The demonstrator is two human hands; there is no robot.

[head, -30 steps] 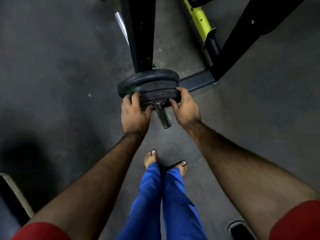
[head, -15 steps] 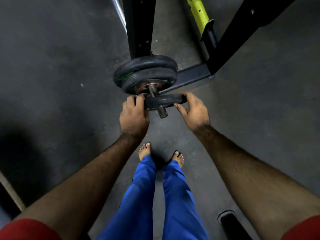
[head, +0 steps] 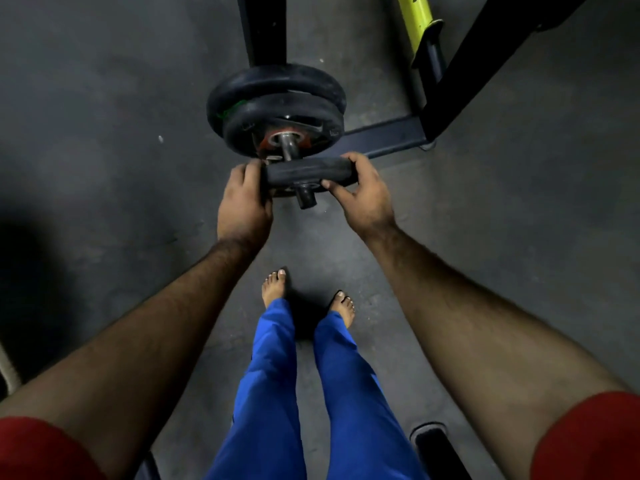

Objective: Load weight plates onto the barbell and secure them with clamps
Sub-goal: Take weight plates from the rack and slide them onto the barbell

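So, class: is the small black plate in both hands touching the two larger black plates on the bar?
Apart: the head view shows bare sleeve between small black plate and larger plates.

A dark grey floor (head: 104, 98) is spreading under everything. A black rack upright (head: 266, 29) is standing at the top, a black diagonal brace (head: 485, 53) is slanting at the upper right, and a yellow-green post (head: 415, 19) is leaning between them. Blue trousers (head: 277, 393) are covering legs ending in bare feet (head: 273, 285).

Bare floor (head: 104, 168) flanks the barbell sleeve (head: 289, 144); rack upright (head: 266, 29) blocks behind.
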